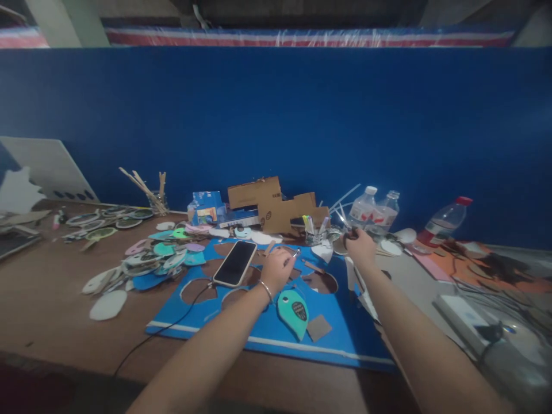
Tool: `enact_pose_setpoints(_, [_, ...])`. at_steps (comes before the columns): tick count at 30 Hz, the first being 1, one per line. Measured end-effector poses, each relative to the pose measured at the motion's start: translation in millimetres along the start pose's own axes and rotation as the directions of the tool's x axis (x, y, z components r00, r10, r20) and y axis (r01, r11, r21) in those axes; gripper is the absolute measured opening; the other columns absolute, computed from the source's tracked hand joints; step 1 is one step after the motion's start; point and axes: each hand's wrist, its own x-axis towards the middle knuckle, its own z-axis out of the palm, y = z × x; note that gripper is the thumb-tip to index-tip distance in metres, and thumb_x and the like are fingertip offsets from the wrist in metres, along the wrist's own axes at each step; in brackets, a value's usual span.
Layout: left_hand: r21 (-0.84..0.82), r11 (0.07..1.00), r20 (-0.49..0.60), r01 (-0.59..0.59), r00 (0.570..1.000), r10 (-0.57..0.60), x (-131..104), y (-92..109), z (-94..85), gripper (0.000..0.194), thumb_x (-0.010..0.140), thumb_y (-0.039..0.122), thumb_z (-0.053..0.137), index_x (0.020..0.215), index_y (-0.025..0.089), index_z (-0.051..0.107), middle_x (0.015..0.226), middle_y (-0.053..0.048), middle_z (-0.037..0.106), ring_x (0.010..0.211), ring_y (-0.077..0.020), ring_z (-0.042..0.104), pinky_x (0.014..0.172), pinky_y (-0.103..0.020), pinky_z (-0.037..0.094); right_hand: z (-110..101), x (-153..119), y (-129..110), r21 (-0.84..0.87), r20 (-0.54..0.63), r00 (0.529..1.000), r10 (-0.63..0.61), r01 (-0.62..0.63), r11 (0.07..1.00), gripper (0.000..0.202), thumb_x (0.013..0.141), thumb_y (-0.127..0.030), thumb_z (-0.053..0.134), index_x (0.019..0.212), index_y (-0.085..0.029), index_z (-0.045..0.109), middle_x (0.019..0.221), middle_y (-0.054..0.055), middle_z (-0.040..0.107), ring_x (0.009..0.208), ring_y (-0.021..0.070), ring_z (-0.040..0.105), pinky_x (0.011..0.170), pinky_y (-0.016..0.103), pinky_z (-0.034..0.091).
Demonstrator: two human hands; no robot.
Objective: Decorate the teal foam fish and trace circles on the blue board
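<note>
My left hand, a bracelet at its wrist, is closed round a pen above the blue board with cut-out holes. Just below it lies a green leaf-shaped piece with a white dot and a dark patterned oval. A small brown cardboard square touches the board to its right. Farther right, my right hand grips dark-handled scissors, blades pointing up, beside the plastic bottles. A phone with a cable lies on the board to the left of my left hand.
Piled colored cut-outs lie left of the board. Behind it are cardboard pieces and a cup of markers. Two clear bottles and a red-capped bottle stand or lean at the right, near tangled cables and a white box.
</note>
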Motion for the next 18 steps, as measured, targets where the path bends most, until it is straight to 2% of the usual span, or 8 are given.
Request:
enact_pose_setpoints(5, [-0.014, 1.0, 0.098, 0.002, 0.995, -0.001, -1.4, -2.2, 6.0, 0.01, 0.071, 0.026, 0.064, 0.062, 0.022, 0.067, 0.096, -0.001, 0.067, 0.095, -0.0213, 0.054, 0.083, -0.04, 0.038, 2.6, -15.3, -33.0, 0.131, 0.095, 0.993, -0.065, 0.052, 0.99, 0.031, 0.069, -0.048, 0.055, 0.079, -0.019, 0.058, 0.076, 0.006, 0.064, 0.07, 0.0202, 0.057, 0.058, 0.025, 0.035])
enact_pose_setpoints(10, [-0.011, 1.0, 0.121, 0.01, 0.993, -0.008, -3.4, -0.2, 5.3, 0.016, 0.062, 0.031, 0.071, 0.055, 0.02, 0.062, 0.096, -0.001, 0.067, 0.098, -0.0227, 0.053, 0.082, -0.042, 0.036, 5.9, -46.4, -53.9, 0.248, 0.142, 0.976, -0.163, 0.125, 0.961, 0.031, 0.07, -0.048, 0.055, 0.08, -0.019, 0.058, 0.08, 0.006, 0.065, 0.073, 0.0204, 0.057, 0.062, 0.026, 0.037])
enact_pose_setpoints(14, [-0.031, 0.999, 0.123, 0.015, 0.992, -0.011, -4.5, -2.1, 7.5, 0.02, 0.064, 0.026, 0.069, 0.052, 0.019, 0.056, 0.098, 0.0, 0.067, 0.1, -0.0219, 0.054, 0.085, -0.043, 0.033, 5.2, -71.7, -54.2, 0.399, 0.182, 0.963, -0.198, 0.112, 0.91, 0.028, 0.071, -0.046, 0.054, 0.078, -0.019, 0.057, 0.077, 0.005, 0.065, 0.073, 0.02, 0.058, 0.064, 0.026, 0.039])
enact_pose_setpoints(18, [-0.02, 0.999, 0.151, 0.034, 0.988, -0.03, -5.3, -2.7, 10.6, 0.016, 0.066, 0.021, 0.066, 0.054, 0.018, 0.056, 0.1, -0.003, 0.066, 0.101, -0.0233, 0.053, 0.086, -0.045, 0.032, 4.3, -87.9, -42.5, 0.552, 0.179, 0.969, -0.173, 0.046, 0.832, 0.03, 0.07, -0.046, 0.057, 0.075, -0.017, 0.057, 0.071, 0.003, 0.063, 0.069, 0.0181, 0.056, 0.063, 0.026, 0.04])
